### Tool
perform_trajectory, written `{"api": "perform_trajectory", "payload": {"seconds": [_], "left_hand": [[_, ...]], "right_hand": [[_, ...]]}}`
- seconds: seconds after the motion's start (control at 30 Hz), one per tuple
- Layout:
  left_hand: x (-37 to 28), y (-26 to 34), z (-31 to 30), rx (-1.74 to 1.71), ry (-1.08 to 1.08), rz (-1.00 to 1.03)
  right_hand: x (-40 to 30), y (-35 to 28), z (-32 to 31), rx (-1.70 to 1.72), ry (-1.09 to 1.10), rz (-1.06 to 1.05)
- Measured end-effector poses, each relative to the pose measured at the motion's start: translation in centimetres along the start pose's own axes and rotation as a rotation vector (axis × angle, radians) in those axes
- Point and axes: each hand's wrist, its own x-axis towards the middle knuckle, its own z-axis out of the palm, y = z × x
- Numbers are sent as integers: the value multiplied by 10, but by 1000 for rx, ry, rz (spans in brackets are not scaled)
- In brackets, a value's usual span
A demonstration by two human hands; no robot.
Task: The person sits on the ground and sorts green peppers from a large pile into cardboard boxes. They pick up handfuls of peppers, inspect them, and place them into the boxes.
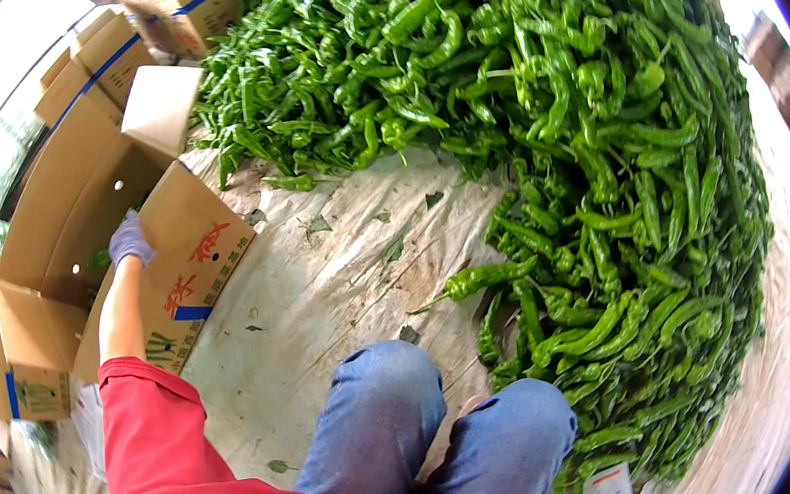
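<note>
My left hand (130, 241), in a purple glove, is at the top edge of an open cardboard box (187, 250) on the left; its fingers are partly hidden at the rim, so whether they grip it is unclear. Some green shows inside the box beside the hand. My right hand is out of view. In front of my knees and to the right spreads a large heap of long green peppers (572, 108). One green pepper (490, 277) lies at the heap's inner edge, its stem pointing left.
More cardboard boxes (42, 387) with blue bands stand along the left side and at the upper left. A pale, dirty ground sheet (279, 286) with scattered leaves lies before my knees. A white printed paper (609, 493) lies at the heap's lower edge.
</note>
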Motion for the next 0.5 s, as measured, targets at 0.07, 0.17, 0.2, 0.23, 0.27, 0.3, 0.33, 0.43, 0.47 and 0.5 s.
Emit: {"api": "perform_trajectory", "payload": {"seconds": [0.07,0.17,0.2,0.23,0.27,0.3,0.33,0.43,0.47,0.5], "left_hand": [[23,-14,7,-235,-109,46],[31,-31,19,-584,-301,159],[26,-35,23,-626,-254,210],[21,-34,26,-601,-218,159],[11,-34,29,-666,-219,237],[2,-29,31,-837,-291,153],[-15,-28,31,-611,-172,234],[-64,-10,21,-771,-338,96],[-82,1,14,-1137,-504,-17],[-97,16,4,-1447,-617,-319]], "right_hand": [[-23,32,27,-8,-56,84],[-72,88,71,-49,-168,139],[-86,106,81,-67,-194,113],[-97,118,88,-79,-212,71],[-100,128,91,-98,-221,32],[-101,134,90,-142,-214,5],[-97,136,87,-280,-169,18],[-74,122,66,-27,-63,54],[-68,113,57,-41,-60,100],[-60,102,49,-36,-99,129]]}}
